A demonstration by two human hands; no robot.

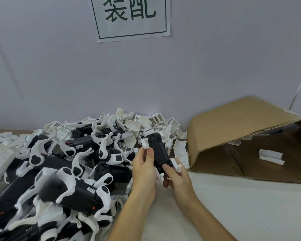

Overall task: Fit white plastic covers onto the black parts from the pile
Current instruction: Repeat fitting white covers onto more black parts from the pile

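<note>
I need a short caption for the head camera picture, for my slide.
Both hands, left hand and right hand, hold a black part beside the pile, near a cardboard box.

Far up the pale wall point(215, 66) hangs a white paper sign point(131, 16) with dark green characters inside a border. On the right, a brown cardboard box point(233, 129) lies tipped on its side on the table point(250, 206), mouth facing right.

Both hands, left hand point(143, 164) and right hand point(176, 176), grip a black part point(159, 152) beside the pile point(59, 171), near a cardboard box point(233, 129).
</note>
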